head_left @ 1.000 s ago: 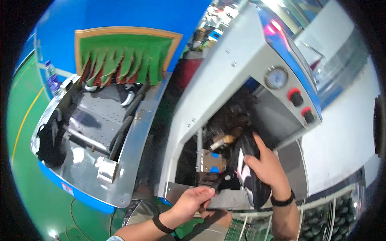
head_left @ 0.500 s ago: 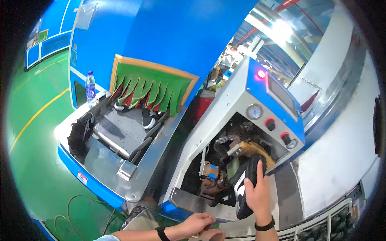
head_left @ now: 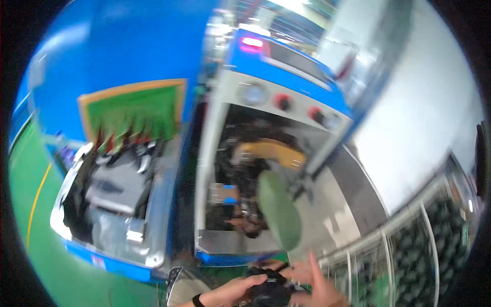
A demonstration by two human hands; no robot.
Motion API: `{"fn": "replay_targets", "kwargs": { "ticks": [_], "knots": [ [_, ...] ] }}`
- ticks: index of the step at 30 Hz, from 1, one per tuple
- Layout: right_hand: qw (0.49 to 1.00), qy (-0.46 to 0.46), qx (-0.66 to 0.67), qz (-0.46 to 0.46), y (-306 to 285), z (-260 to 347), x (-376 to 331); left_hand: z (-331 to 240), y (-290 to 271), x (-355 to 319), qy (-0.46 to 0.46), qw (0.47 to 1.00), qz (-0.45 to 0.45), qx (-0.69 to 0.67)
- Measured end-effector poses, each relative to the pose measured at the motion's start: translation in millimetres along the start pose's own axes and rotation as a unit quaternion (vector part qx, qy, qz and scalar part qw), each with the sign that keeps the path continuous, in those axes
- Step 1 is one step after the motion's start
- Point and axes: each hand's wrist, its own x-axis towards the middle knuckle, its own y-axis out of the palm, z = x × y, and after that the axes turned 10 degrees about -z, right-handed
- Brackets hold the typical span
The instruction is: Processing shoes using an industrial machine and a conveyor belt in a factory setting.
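A black shoe (head_left: 273, 290), blurred, is low at the front edge of the view. My left hand (head_left: 236, 289) grips its left side with the thumb over the top. At its right side is my right hand (head_left: 319, 286), one finger pointing up; motion smears the others, and I cannot tell whether they grip the shoe. Beyond both hands, a green foot-shaped form (head_left: 279, 210) stands bare in the opening of a grey and blue machine (head_left: 209, 169). A curved yellow pad (head_left: 273, 151) sits above that form.
Left of the machine, a metal-topped conveyor (head_left: 115, 225) carries dark shoes beneath a green strip curtain (head_left: 134, 108). A gauge (head_left: 253, 93) and red-ringed knobs (head_left: 283, 101) are on the machine's front. At the right stands a wire rack (head_left: 388, 266) filled with dark pieces.
The shoe has come off the machine and down towards me, leaving the green form bare. My left hand now holds it as well. The view has swung to the right.
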Motion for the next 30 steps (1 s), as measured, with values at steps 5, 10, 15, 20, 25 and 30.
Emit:
{"fn": "replay_targets", "kwargs": {
  "ticks": [5,10,15,20,25,30],
  "knots": [
    [0.747,0.191,0.636,-0.004,1,-26,136,30,-5,18,0.157,0.949,-0.015,0.273],
    [0.823,0.057,0.549,-0.135,7,-19,121,61,-50,20,0.174,0.905,-0.084,0.378],
    [0.937,-0.097,0.037,-0.335,-37,-90,-77,71,-56,23,0.230,0.908,-0.185,0.297],
    [0.721,0.327,-0.243,-0.560,-30,-121,-295,65,-54,21,0.217,0.894,-0.177,0.348],
    [0.358,0.615,-0.363,-0.601,-32,-181,-488,48,-74,42,0.193,0.855,-0.135,0.462],
    [0.479,0.568,-0.518,-0.424,-25,-267,-775,67,-26,61,0.127,0.829,-0.115,0.533]
  ]
}}
